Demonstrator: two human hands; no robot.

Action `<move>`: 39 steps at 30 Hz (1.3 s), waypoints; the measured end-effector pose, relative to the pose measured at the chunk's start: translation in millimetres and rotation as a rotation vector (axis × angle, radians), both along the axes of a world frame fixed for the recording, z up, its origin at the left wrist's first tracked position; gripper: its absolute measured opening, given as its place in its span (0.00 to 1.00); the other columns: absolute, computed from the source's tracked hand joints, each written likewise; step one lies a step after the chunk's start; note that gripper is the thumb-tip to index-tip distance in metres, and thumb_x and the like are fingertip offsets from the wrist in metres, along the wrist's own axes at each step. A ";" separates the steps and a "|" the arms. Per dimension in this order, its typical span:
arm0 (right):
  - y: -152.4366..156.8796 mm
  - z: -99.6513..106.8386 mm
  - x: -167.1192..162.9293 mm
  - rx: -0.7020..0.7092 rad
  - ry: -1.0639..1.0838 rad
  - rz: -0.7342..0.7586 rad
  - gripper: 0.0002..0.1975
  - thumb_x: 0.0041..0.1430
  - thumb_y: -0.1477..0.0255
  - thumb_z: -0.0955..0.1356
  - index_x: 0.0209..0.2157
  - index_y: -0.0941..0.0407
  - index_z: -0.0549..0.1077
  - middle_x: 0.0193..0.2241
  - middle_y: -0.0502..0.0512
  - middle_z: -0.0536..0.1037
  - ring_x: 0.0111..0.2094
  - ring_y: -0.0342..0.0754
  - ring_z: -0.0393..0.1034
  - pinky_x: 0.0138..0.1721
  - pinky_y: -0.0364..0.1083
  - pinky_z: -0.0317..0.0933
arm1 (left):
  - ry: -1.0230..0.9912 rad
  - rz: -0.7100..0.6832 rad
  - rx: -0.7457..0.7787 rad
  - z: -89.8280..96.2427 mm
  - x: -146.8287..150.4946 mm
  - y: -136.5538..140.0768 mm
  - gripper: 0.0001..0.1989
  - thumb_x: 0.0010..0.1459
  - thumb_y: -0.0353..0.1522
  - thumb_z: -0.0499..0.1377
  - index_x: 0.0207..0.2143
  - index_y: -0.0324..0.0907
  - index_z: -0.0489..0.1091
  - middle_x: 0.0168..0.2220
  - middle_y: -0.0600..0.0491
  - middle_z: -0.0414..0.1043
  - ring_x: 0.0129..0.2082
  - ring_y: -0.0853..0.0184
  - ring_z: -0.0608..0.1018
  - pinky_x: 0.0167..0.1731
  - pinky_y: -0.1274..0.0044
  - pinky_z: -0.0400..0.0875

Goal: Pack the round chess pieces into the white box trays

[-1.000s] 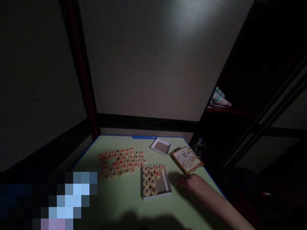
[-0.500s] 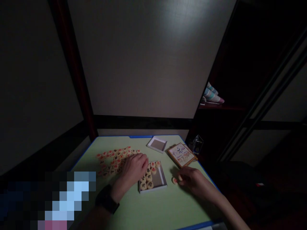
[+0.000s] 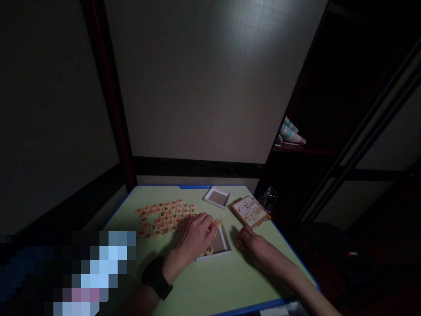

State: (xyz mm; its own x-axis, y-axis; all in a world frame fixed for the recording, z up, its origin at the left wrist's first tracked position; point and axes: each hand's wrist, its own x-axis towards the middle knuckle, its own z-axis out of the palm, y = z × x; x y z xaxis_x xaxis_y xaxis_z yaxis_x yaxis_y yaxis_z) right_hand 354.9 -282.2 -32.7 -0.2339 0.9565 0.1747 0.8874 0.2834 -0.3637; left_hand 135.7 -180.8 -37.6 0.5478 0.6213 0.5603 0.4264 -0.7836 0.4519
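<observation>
Round wooden Chinese chess pieces (image 3: 169, 213) with red or black characters lie in rows on the left of the green table. My left hand (image 3: 199, 230), a black watch on its wrist, is over a shallow white-walled box (image 3: 226, 250). Its fingers are curled together, and what they pinch, if anything, is hidden. Inside the box some pieces show around the hand, among them a black-marked piece (image 3: 208, 250) and a red-marked piece (image 3: 218, 224). To the right of the box, my right hand (image 3: 253, 245) is closed with its fingertips around a chess piece (image 3: 239, 242) low over the table.
A second shallow box tray (image 3: 217, 198) lies at the back of the green table (image 3: 194, 285). Beside it rests a printed box (image 3: 250, 212) with an orange edge. A tall panel (image 3: 197, 87) stands behind the table, and dark shelving is on the right.
My left hand has moved right, farther over the box, covering more of its pieces. My right hand has shifted slightly left, onto the spot where a loose piece lay. The view has tilted a little.
</observation>
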 end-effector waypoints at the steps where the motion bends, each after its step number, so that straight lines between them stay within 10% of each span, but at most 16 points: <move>1: 0.5 0.6 -0.8 0.047 0.033 0.000 0.09 0.61 0.80 0.58 0.34 0.56 0.67 0.33 0.55 0.70 0.31 0.46 0.65 0.35 0.44 0.62 | -0.073 -0.047 -0.130 0.7 2.7 -1.8 0.12 0.65 0.32 0.51 0.28 0.40 0.67 0.29 0.51 0.70 0.31 0.66 0.72 0.34 0.74 0.64; 6: 14.6 12.8 -28.1 0.363 0.213 -0.024 0.14 0.62 0.79 0.60 0.48 0.56 0.65 0.43 0.61 0.71 0.40 0.49 0.68 0.41 0.47 0.65 | -0.581 -0.473 -0.990 3.6 15.8 -10.0 0.21 0.59 0.45 0.61 0.48 0.39 0.70 0.49 0.44 0.72 0.44 0.61 0.75 0.43 0.71 0.71; 9: 28.0 16.1 -54.1 0.474 0.212 -0.029 0.13 0.62 0.78 0.61 0.49 0.55 0.66 0.43 0.61 0.71 0.42 0.51 0.69 0.42 0.48 0.67 | -0.818 -0.551 -1.236 6.4 16.3 -10.1 0.29 0.50 0.44 0.69 0.50 0.37 0.71 0.49 0.42 0.71 0.45 0.61 0.75 0.49 0.69 0.70; 28: 45.1 2.0 -76.7 0.590 0.212 0.015 0.10 0.66 0.70 0.63 0.47 0.54 0.69 0.41 0.60 0.73 0.40 0.51 0.71 0.40 0.49 0.70 | -0.749 -0.221 -1.236 -2.7 13.0 5.3 0.34 0.40 0.58 0.65 0.29 0.35 0.69 0.24 0.55 0.66 0.24 0.74 0.68 0.24 0.81 0.59; 39: 40.1 2.4 -71.3 0.661 0.242 0.040 0.13 0.65 0.70 0.65 0.50 0.54 0.67 0.43 0.60 0.73 0.43 0.52 0.71 0.43 0.50 0.70 | -0.750 -0.517 -1.420 17.7 -5.1 2.9 0.21 0.42 0.40 0.73 0.33 0.35 0.73 0.30 0.52 0.67 0.28 0.74 0.69 0.26 0.81 0.58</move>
State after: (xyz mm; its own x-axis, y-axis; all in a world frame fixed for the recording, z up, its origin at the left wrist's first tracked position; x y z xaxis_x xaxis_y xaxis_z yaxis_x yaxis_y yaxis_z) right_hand 283.5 -242.0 -30.3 -0.1475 0.6231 0.7681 0.7877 0.5437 -0.2898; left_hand 130.6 -177.9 -19.9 0.7321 0.6804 -0.0317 -0.3472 0.4128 0.8420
